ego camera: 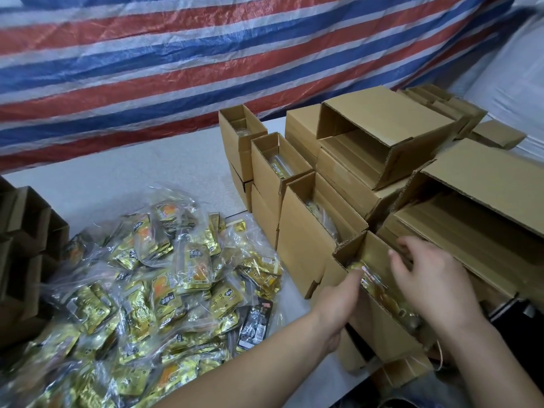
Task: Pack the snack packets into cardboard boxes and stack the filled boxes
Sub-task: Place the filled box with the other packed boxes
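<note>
A big heap of gold snack packets (141,290) in clear bags covers the white table at lower left. At lower right stands an open cardboard box (379,325) with a clear bag of gold packets (374,282) inside it. My left hand (338,301) grips the box's near wall, fingertips on the bag at the rim. My right hand (432,278) reaches into the same box from above, fingers spread over the bag. Behind it stand three more open boxes holding packets, the nearest being this filled box (309,234).
Empty open boxes (385,136) are stacked at the back right, another large one (482,198) at far right. Dark cardboard boxes (26,245) stand at the left edge. A red, white and blue striped tarp (206,60) hangs behind the white table (117,172).
</note>
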`<state>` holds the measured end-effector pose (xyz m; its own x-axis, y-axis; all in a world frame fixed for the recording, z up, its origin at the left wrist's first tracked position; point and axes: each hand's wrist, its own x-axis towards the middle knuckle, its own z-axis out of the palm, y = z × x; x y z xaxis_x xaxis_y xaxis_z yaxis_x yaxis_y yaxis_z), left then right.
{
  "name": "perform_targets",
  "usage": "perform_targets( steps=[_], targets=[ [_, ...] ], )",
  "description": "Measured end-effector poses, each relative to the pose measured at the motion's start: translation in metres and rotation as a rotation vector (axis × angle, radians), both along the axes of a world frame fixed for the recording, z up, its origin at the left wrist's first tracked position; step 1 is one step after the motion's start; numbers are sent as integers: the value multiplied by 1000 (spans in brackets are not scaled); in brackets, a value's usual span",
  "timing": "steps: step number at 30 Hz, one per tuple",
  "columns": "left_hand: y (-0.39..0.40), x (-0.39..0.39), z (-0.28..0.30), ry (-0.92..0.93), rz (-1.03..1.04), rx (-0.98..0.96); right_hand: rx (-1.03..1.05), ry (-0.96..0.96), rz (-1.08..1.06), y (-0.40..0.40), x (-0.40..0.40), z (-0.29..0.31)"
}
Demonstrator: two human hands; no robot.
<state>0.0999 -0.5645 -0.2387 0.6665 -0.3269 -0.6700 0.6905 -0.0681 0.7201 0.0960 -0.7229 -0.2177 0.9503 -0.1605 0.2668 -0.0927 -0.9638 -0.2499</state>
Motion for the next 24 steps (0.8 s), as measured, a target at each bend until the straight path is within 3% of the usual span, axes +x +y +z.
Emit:
perform_targets(
  steps=[9, 24],
  targets=[
    [130, 20, 14, -151, 238, 136, 212, 49, 270, 105, 45, 3],
    [328, -42, -12, -292, 684, 386, 246, 336, 682, 323, 47, -19]
  ],
)
